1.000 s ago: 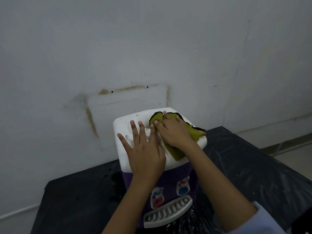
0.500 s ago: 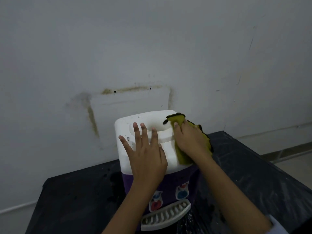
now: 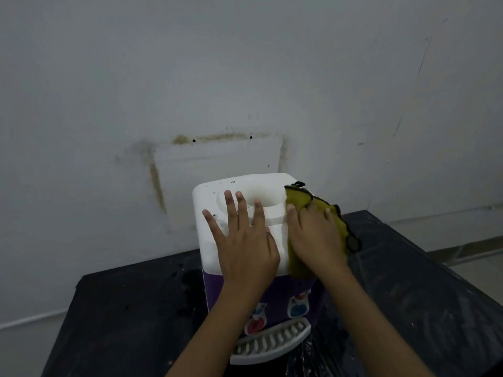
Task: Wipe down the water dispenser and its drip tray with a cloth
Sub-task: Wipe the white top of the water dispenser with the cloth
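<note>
Two hands are on the water dispenser [image 3: 215,240], which stands on a black table [image 3: 122,308] close to a pale, stained wall [image 3: 245,77].

1. Dispenser: white top with a round recess [image 3: 265,198]; purple body below. Its drip tray [image 3: 269,344], white and slotted, projects from the front at the base.

2. Left hand [image 3: 246,248]: palm down on the white top, fingers straight and spread, their tips at the near rim of the recess. It holds nothing.

3. Right hand [image 3: 317,235]: palm down over the cloth [image 3: 299,198], pressing it against the top right edge of the dispenser. Two fingertips show, set apart on the fabric; how the other fingers lie I cannot tell.

4. Cloth: yellow-green with a dark border, draped over the right edge. One corner reaches the recess rim; part of it hangs down the right side.

5. Markings: the purple front carries two pictorial labels, one red [image 3: 255,322] and one blue [image 3: 299,308], just above the tray. Any lettering on them is too small to read. Three short dark strokes [image 3: 233,182] sit near the back edge of the top; they do not read as writing.

6. Wall: brownish streaks [image 3: 156,183] outline a rectangular patch behind the unit.
</note>
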